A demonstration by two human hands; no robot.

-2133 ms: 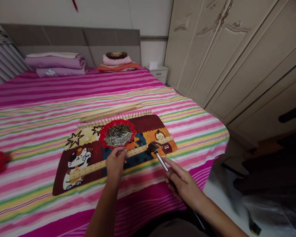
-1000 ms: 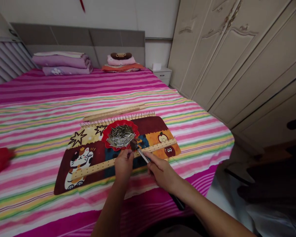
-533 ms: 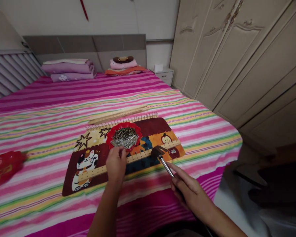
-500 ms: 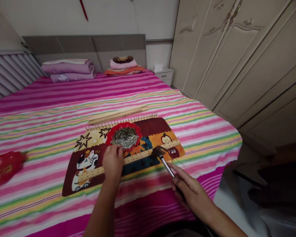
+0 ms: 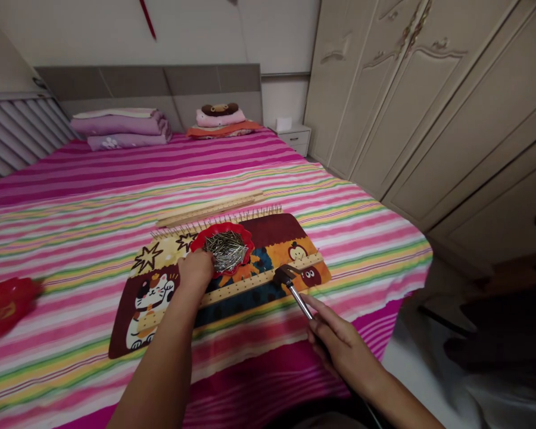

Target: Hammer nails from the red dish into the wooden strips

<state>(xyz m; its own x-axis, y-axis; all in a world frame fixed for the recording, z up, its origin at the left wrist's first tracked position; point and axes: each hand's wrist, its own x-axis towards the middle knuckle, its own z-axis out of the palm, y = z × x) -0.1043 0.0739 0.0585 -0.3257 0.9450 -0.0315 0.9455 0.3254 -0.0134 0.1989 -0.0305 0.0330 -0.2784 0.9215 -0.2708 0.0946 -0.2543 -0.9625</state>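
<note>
My right hand is wrapped around the handle of a hammer with a shiny metal shaft. The dark hammer head rests over a pale wooden strip with rows of holes. At the left rim of a red scalloped bowl is my left hand, fingers curled in. Its fingertips are mostly hidden, and what they hold does not show. Loose nails fill the bowl. Under strip and bowl lies a patterned mat with a cartoon cat.
Behind the bowl stands another wooden strip with a row of upright nails. More wooden strips lie beyond it. A red plastic item is at the left on the striped bed cover. Folded bedding sits by the headboard.
My left hand has moved left and slightly up, from the bowl's front edge to its left rim. The right hand and hammer stay nearly in place. The view has shifted slightly.
</note>
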